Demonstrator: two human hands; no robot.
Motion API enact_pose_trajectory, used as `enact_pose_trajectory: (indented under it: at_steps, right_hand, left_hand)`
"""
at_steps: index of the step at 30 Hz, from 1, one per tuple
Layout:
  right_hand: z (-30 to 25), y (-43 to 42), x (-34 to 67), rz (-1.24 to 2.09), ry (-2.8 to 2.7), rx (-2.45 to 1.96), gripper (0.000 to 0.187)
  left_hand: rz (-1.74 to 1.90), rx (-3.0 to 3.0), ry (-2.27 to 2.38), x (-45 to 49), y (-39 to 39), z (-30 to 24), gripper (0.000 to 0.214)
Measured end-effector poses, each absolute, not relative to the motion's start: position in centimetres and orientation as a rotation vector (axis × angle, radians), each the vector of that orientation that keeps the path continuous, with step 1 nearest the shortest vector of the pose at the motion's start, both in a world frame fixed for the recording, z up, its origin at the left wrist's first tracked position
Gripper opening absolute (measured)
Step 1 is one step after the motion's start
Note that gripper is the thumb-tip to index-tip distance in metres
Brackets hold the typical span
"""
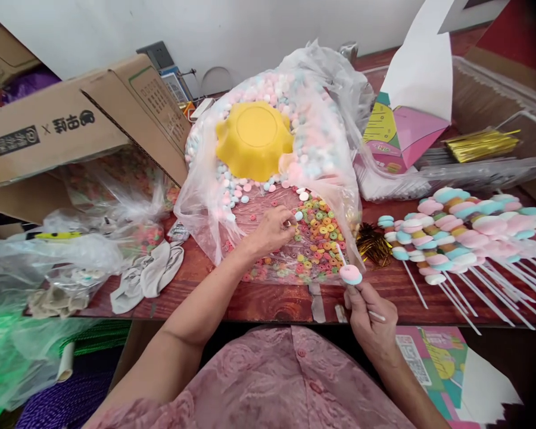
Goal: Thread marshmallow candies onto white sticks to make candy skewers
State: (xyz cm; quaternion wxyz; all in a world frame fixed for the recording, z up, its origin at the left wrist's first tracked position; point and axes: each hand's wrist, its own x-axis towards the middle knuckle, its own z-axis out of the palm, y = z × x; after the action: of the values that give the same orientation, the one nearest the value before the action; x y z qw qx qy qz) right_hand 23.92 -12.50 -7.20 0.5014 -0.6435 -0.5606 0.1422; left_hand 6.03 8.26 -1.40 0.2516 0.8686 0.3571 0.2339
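My right hand grips a white stick threaded through pink and blue marshmallow discs. The stick's bare upper end points up and to the left, above the table's front edge. My left hand reaches over the clear plastic bag, its thumb and fingers curled together beside the loose colourful cereal rings; whatever sits between the fingertips is too small to make out. Behind it, an upturned yellow scalloped bowl rests among pink, white and blue marshmallows.
Several finished marshmallow skewers are piled at right, sticks toward me. Gold twist ties lie behind them in a plastic tray. A cardboard box stands at left, near a crumpled white glove. Gold tinsel lies beside the bag.
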Motion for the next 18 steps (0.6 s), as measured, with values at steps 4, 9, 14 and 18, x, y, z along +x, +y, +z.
enact_pose_trajectory:
  at_steps: [4, 9, 14, 18]
  right_hand:
    - [-7.6, -12.5, 23.7, 0.209, -1.495, -1.496, 0.017]
    - [-6.0, -12.2, 22.7, 0.243, -1.574, -1.539, 0.02]
    - [-4.0, -11.5, 21.9, 0.253, -1.754, -1.573, 0.027]
    - [-3.8, -11.6, 22.0, 0.275, -1.918, -1.676, 0.035]
  left_hand:
    - [0.854, 1.911, 1.06, 4.3, 6.6, -2.3, 0.013]
    - [1.025, 1.278, 0.997, 3.6, 4.0, -1.8, 0.019]
    - [1.1, 1.333, 0.896, 4.0, 1.1, -0.5, 0.023]
    - [1.214, 1.697, 0.854, 3.5, 0.1, -0.5, 0.014]
